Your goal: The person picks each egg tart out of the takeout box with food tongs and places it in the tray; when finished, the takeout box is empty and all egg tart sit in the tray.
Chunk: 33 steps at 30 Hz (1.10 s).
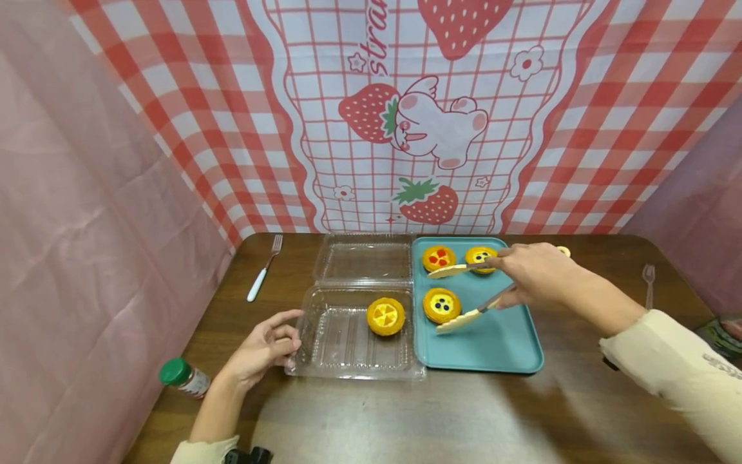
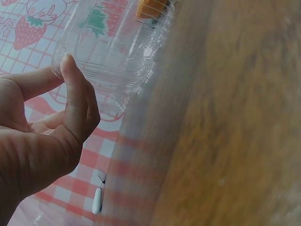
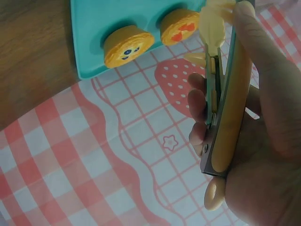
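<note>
A clear plastic clamshell container lies open with one yellow tart in its near half. My left hand rests at its left rim, loosely bent fingertips touching the plastic; the left wrist view shows that hand against the container. Three tarts sit on the teal tray: a red-topped one and two blue-dotted ones. My right hand grips cream tongs spread around the nearer blue-dotted tart. In the right wrist view the hand wraps the tongs.
A white-handled fork lies at the back left of the brown table. A clear plastic fork lies at the right. A green-capped bottle lies by the left front edge. Checked cloth hangs behind and at both sides.
</note>
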Available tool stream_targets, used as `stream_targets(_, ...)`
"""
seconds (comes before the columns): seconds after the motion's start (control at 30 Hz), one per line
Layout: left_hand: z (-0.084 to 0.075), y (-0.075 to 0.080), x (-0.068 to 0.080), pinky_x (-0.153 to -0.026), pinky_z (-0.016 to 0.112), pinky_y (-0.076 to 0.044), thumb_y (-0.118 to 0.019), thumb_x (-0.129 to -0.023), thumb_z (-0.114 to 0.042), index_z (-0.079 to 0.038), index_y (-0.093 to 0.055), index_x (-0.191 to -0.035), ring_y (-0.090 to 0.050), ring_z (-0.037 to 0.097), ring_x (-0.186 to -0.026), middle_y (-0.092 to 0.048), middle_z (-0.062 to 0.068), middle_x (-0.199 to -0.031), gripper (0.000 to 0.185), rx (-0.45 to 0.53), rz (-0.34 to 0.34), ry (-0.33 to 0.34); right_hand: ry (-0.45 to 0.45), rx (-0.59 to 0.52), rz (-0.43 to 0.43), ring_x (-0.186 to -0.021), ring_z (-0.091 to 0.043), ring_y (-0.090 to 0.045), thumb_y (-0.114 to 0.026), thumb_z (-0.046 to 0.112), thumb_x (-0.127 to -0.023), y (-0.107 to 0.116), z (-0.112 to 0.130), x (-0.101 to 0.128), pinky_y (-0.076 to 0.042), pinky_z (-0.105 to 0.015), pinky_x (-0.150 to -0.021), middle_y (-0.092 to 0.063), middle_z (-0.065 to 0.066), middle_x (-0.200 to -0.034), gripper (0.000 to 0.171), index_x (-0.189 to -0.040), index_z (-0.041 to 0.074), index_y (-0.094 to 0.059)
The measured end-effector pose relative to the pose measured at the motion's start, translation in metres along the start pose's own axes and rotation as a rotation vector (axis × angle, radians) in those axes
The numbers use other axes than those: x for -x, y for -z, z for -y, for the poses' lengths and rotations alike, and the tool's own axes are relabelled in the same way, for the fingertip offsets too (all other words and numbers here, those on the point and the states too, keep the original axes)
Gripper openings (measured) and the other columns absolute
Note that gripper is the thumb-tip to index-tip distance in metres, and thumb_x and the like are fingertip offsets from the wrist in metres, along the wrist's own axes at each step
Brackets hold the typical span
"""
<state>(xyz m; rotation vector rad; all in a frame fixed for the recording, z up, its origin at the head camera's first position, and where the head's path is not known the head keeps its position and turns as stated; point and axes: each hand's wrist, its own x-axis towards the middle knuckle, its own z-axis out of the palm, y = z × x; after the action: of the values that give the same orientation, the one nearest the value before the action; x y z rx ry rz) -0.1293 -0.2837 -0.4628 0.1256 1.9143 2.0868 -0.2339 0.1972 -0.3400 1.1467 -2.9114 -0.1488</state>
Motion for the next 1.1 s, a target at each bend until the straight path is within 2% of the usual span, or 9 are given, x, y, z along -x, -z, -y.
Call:
stream_targets(0.1,0.000,0.000,0.000,-0.057,0.023,-0.053,-0.060,-0.089,0.010,0.011,-0.029,-0.146,-0.057,0.010,-0.070,-0.056,0.004,-0.088,0.065,-0.002,0.003,0.002,-0.019,-0.014,0.010,-0.091,-0.025,-0.065,-0.086,0.062,-0.062,0.000,0.000,0.003,-0.058,-0.044,-0.064,-0.068,-0.010,-0.111,0.082,-0.126,0.014,-0.068)
stream_targets(0.27,-0.001,0.001,0.001,-0.057,0.023,-0.053,-0.061,-0.089,0.009,0.012,-0.028,-0.145,-0.057,0.010,-0.070,-0.056,0.004,-0.088,0.065,-0.002,0.009,-0.005,-0.027,-0.021,0.024,-0.093,-0.026,-0.064,-0.085,0.065,-0.061,0.000,0.000,0.007,-0.058,-0.045,-0.066,-0.067,-0.010,-0.111,0.088,-0.127,0.009,-0.067)
stream_targets(0.53,0.001,0.002,0.002,-0.057,0.023,-0.054,-0.061,-0.090,0.009,0.011,-0.028,-0.145,-0.058,0.010,-0.070,-0.057,0.004,-0.089,0.064,-0.006,0.005,-0.008,-0.039,-0.025,0.010,-0.088,-0.022,-0.063,-0.086,0.065,-0.059,0.004,-0.003,0.011,-0.058,-0.041,-0.063,-0.067,-0.007,-0.107,0.090,-0.126,0.007,-0.067)
stream_targets(0.63,0.001,0.002,0.002,-0.057,0.023,-0.054,-0.061,-0.090,0.009,0.011,-0.028,-0.145,-0.058,0.011,-0.071,-0.056,0.004,-0.089,0.064,-0.004,0.006,-0.008,-0.049,-0.015,0.002,-0.084,-0.020,-0.061,-0.082,0.070,-0.060,0.009,-0.005,0.012,-0.057,-0.039,-0.061,-0.066,-0.005,-0.103,0.094,-0.128,0.006,-0.066)
stream_targets(0.9,0.002,0.001,0.001,-0.057,0.023,-0.054,-0.061,-0.090,0.009,0.011,-0.030,-0.144,-0.058,0.011,-0.071,-0.056,0.004,-0.090,0.063,-0.005,0.011,-0.013,-0.054,0.018,-0.056,-0.093,-0.029,-0.065,-0.077,0.073,-0.063,0.027,-0.007,0.010,-0.059,-0.045,-0.065,-0.068,-0.014,-0.112,0.100,-0.129,0.000,-0.063)
stream_targets(1.1,0.001,0.001,0.001,-0.057,0.023,-0.054,-0.060,-0.090,0.009,0.011,-0.030,-0.144,-0.058,0.010,-0.071,-0.056,0.004,-0.089,0.062,0.000,0.013,-0.013,-0.067,-0.019,-0.073,-0.085,-0.022,-0.063,-0.075,0.076,-0.063,0.039,-0.003,0.006,-0.056,-0.035,-0.056,-0.067,-0.012,-0.115,0.100,-0.133,0.005,-0.062)
